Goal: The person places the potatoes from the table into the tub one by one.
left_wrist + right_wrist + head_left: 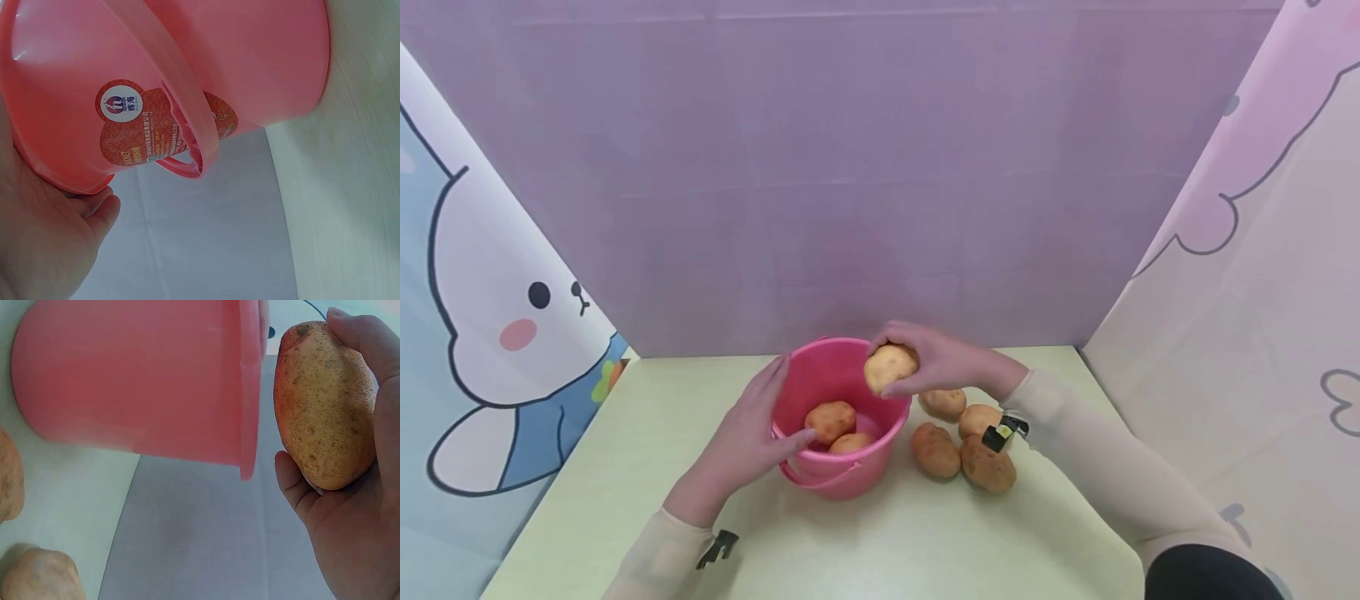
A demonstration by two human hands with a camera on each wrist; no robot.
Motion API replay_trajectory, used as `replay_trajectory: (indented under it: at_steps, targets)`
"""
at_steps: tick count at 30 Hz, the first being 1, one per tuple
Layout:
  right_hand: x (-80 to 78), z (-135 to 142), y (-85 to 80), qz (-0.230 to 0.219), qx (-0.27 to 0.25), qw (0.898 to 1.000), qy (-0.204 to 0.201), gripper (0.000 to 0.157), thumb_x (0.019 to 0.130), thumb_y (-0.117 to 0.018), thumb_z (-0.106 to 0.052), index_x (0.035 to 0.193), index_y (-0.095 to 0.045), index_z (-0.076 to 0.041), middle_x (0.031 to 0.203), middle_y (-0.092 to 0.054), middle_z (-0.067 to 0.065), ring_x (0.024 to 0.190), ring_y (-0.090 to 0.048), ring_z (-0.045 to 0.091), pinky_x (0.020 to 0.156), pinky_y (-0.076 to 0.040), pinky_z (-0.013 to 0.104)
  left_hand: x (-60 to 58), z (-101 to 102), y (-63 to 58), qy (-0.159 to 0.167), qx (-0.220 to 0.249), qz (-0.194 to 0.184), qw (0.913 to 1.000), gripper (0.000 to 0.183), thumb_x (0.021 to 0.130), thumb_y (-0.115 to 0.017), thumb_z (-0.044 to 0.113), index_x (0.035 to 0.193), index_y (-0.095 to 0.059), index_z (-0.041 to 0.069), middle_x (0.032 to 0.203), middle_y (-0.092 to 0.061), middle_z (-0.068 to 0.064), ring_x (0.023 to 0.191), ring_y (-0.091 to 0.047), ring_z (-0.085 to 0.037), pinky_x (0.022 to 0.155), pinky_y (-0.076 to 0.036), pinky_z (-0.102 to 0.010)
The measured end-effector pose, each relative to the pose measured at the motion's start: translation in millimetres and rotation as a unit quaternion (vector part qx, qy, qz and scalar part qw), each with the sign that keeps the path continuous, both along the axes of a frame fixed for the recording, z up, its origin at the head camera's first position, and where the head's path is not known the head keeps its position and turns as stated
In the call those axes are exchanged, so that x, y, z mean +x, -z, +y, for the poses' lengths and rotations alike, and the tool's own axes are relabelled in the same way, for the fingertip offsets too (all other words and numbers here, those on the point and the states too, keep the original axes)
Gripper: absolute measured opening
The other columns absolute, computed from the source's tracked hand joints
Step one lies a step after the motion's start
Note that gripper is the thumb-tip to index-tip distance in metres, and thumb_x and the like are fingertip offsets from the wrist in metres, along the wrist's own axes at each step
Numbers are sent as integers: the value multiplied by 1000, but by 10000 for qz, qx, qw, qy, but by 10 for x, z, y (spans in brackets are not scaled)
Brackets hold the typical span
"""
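Observation:
A pink bucket point(831, 479) stands upright on the table, two potatoes point(831, 422) visible inside it. My left hand point(748, 429) holds the bucket's left side, its thumb over the near rim and its fingers along the left rim. In the left wrist view, the bucket's handle point(178, 94) hangs down across a red label point(134, 134). Over the right part of the rim, my right hand point(928, 358) grips a potato point(325, 406) between thumb and fingers. The right wrist view shows this potato just above the rim.
To the right of the bucket, several potatoes point(936, 451) lie close together on the pale table point(925, 550), partly under the right forearm. A purple backdrop point(880, 183) rises behind the table. Printed cartoon sheets point(490, 333) flank both sides.

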State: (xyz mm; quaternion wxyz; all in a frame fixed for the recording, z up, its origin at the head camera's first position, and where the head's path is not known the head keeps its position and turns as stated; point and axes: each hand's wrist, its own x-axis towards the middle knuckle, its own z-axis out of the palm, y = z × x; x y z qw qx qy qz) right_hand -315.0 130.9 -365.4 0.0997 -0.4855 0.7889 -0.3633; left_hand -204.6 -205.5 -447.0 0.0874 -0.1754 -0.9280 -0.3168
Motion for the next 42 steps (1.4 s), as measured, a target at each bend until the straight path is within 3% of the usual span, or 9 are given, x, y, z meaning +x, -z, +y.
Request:
replay_trajectory:
  at_steps: [7,20,28,42]
  targets:
    - [-48,-134,38,294,77,9993,-204,50,91,-94,-39,132,-70,-23,122,-67,-7,111,-62,16,91,-60,36,-5,-5,-3,25,15,-15,10000,123,88,-89,56,179,-18,14,181,-25,-13,161,-33,-45,103,-58,-69]
    - [-36,-230,37,-33,353,9992,-177,52,91,-92,-46,134,-69,-30,126,-67,-11,115,-64,14,93,-64,33,-2,5,-13,38,13,10,10000,121,89,-91,50,178,-19,12,181,-25,-13,161,-32,-45,104,-58,-68]
    - [-69,-252,48,-98,503,9986,-161,54,92,-92,-45,137,-69,-26,127,-66,-9,117,-63,16,96,-63,34,-3,6,-15,47,15,57,10000,120,89,-92,45,178,-19,12,181,-25,-14,162,-31,-45,106,-55,-70]
    - [-86,-300,96,-187,585,9978,-253,56,91,-91,-46,140,-68,-33,133,-64,-13,121,-63,14,93,-65,31,-13,3,-12,99,-9,157,9998,121,89,-88,57,178,-20,11,181,-25,-12,162,-32,-43,106,-56,-69]
